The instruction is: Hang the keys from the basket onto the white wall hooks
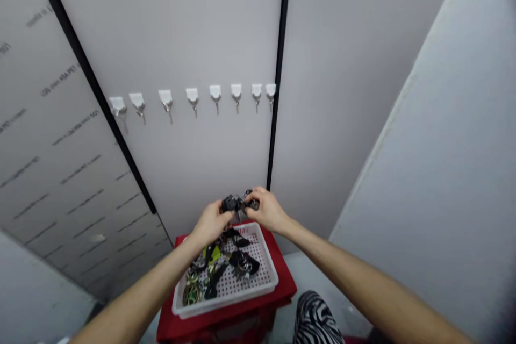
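The left hand [212, 223] and right hand [267, 212] grip one dark bunch of keys [229, 203] between their fingers, above one white perforated basket [229, 299]; its keyrings [244, 263] overlap, uncountable. One red stand [285, 289] supports it; eight hooks [215, 91] line the wall panel [201, 32].

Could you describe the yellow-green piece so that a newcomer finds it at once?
Below the row of white hooks is a red stand bearing a white perforated basket. In the basket, look left of its middle, just below the left hand. The yellow-green piece stands out by its bright colour among mostly black neighbours.
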Demonstrator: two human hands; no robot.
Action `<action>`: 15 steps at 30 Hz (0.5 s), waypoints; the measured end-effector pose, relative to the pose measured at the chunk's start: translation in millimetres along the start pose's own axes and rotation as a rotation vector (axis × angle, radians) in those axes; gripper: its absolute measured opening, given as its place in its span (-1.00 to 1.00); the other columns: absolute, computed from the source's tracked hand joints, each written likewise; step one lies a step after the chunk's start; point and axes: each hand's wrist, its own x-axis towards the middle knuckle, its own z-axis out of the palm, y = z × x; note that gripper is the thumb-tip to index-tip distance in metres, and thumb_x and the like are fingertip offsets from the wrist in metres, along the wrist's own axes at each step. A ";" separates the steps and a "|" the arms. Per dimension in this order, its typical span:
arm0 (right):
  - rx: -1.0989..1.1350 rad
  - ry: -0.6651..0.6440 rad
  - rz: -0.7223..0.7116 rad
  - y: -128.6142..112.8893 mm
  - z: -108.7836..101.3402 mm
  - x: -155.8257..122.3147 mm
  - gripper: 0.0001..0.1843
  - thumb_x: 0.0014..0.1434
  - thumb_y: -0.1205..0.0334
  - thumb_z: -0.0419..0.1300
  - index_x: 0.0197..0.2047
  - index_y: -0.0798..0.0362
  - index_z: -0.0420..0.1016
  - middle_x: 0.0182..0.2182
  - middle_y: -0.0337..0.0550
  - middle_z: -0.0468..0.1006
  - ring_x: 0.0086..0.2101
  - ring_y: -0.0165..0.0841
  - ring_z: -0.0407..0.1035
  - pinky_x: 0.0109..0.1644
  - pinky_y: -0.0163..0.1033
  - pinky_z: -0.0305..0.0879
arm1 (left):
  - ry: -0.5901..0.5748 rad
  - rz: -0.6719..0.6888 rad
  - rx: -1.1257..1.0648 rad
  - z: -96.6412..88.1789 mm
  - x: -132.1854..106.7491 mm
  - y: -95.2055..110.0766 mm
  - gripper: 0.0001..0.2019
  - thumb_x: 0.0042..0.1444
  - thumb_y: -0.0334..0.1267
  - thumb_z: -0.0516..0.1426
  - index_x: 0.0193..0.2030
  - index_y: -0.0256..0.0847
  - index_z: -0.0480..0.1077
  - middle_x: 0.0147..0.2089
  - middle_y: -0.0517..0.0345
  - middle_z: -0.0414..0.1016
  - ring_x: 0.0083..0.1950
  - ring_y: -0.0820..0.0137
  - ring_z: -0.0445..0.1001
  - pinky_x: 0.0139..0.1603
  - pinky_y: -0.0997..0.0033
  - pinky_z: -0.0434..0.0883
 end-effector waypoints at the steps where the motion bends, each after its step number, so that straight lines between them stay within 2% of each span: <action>1: 0.004 -0.065 0.031 7.2 15.7 -16.5 -0.85 -0.28 0.39 0.05 -0.51 0.12 0.36 -0.50 -0.19 0.30 -0.43 -0.46 0.18 -0.35 -0.37 0.11 | -0.051 -0.041 0.031 9.5 -9.7 -21.0 -0.87 -0.27 -0.35 -0.02 -0.50 -0.31 0.25 -0.68 0.26 0.24 -0.63 0.54 0.20 -0.61 0.55 0.15; 3: 0.019 -0.180 0.071 17.3 35.4 -37.4 -0.83 -0.27 0.40 0.04 -0.50 0.12 0.36 -0.49 -0.18 0.32 -0.44 -0.46 0.19 -0.35 -0.37 0.10 | -0.098 -0.096 0.054 19.8 -21.9 -48.4 -0.84 -0.31 -0.39 0.00 -0.48 -0.31 0.27 -0.59 0.22 0.30 -0.55 0.51 0.25 -0.53 0.54 0.18; 4: 0.033 -0.218 0.085 19.6 39.4 -41.3 -0.83 -0.26 0.39 0.04 -0.49 0.12 0.36 -0.50 -0.18 0.34 -0.46 -0.46 0.19 -0.36 -0.36 0.10 | -0.079 -0.110 0.044 20.1 -24.2 -54.5 -0.82 -0.33 -0.41 0.01 -0.46 -0.32 0.27 -0.54 0.19 0.32 -0.50 0.50 0.27 -0.48 0.53 0.20; 6: 0.094 -0.228 0.122 17.2 37.8 -37.1 -0.87 -0.21 0.32 0.02 -0.52 0.12 0.35 -0.55 -0.20 0.35 -0.50 -0.47 0.20 -0.38 -0.35 0.09 | 0.037 -0.127 -0.038 12.1 -23.1 -52.6 -0.78 -0.32 -0.39 0.03 -0.41 -0.31 0.27 -0.47 0.16 0.34 -0.44 0.49 0.29 -0.42 0.53 0.21; 8: 0.253 -0.177 0.201 5.2 28.1 -21.1 -0.78 -0.13 0.17 -0.03 -0.60 0.13 0.31 -0.63 -0.22 0.33 -0.56 -0.48 0.19 -0.43 -0.35 0.09 | 0.152 -0.130 -0.197 -3.3 -17.7 -36.3 -0.80 -0.28 -0.30 0.03 -0.42 -0.31 0.26 -0.48 0.16 0.34 -0.45 0.51 0.29 -0.43 0.53 0.21; 10: 0.540 -0.145 0.302 -14.6 15.9 1.0 -0.58 -0.07 -0.02 -0.16 -0.70 0.12 0.19 -0.73 -0.26 0.25 -0.65 -0.51 0.14 -0.54 -0.37 0.06 | 0.154 -0.140 -0.404 -20.1 -12.1 -11.9 -0.77 -0.23 -0.12 0.00 -0.54 -0.30 0.24 -0.58 0.19 0.31 -0.55 0.55 0.27 -0.52 0.55 0.20; 12: 0.866 -0.194 0.355 -37.5 4.4 22.9 -0.47 -0.07 -0.15 -0.32 -0.77 0.09 0.03 -0.80 -0.32 0.13 -0.75 -0.56 0.03 -0.65 -0.39 -0.02 | 0.061 -0.136 -0.595 -34.0 -8.5 14.2 -0.62 -0.19 0.04 -0.10 -0.67 -0.28 0.17 -0.70 0.24 0.23 -0.67 0.60 0.20 -0.62 0.58 0.14; 15: 1.179 -0.376 0.306 -66.3 -9.1 45.6 -0.43 -0.12 -0.23 -0.43 -0.79 0.08 -0.11 -0.85 -0.38 -0.01 -0.81 -0.60 -0.13 -0.72 -0.42 -0.13 | -0.100 -0.071 -0.727 -47.2 -7.9 45.6 -0.48 -0.17 0.16 -0.27 -0.78 -0.26 0.06 -0.82 0.28 0.08 -0.78 0.65 0.05 -0.73 0.61 0.01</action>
